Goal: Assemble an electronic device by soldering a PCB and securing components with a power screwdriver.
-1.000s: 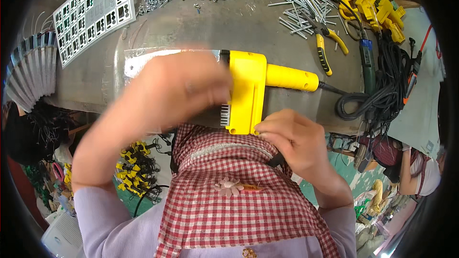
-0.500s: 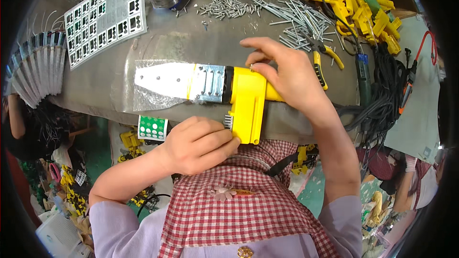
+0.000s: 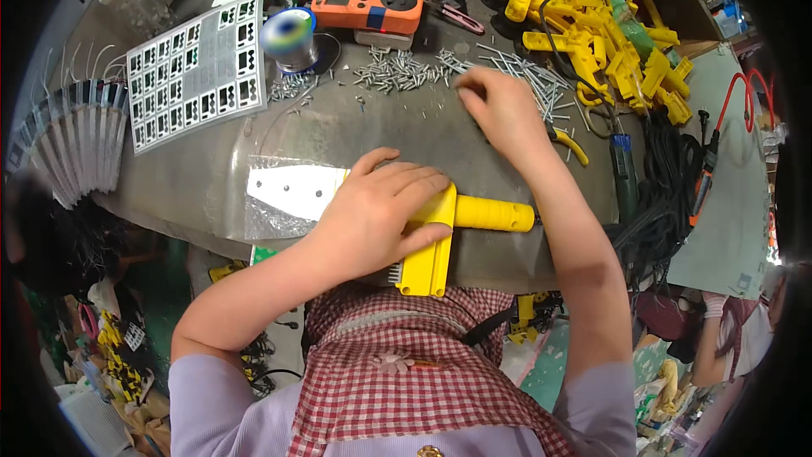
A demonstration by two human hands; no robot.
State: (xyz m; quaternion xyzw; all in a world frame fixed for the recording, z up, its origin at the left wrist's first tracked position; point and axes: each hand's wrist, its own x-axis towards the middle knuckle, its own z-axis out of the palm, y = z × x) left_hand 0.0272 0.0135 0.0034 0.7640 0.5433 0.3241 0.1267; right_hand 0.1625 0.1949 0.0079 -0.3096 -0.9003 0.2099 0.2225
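A yellow hand-held tool with a round handle [image 3: 495,213] and a boxy yellow body [image 3: 427,267] lies across the front of the bench. Its flat, tapered silver plate [image 3: 296,190] points left and sits in clear plastic film [image 3: 269,224]. My left hand [image 3: 381,211] grips the body from above, thumb toward me and fingers across the top, hiding the metal collar. Farther off, my right hand [image 3: 507,114] is beside the long screws [image 3: 541,89] and near a heap of short screws [image 3: 397,72]. Its fingers are bent, with a gap to the thumb; nothing shows between them.
An orange multimeter [image 3: 365,7], a solder spool [image 3: 292,44] and a sticker sheet [image 3: 194,72] stand along the back. Yellow-handled pliers [image 3: 571,145] lie right of my right hand. Yellow plastic parts [image 3: 613,55] and black cables [image 3: 660,195] crowd the right side.
My right hand has left the top of the tool's body and moved away to the screws. From the body's near end, my left hand has shifted up over it. The view has also tilted.
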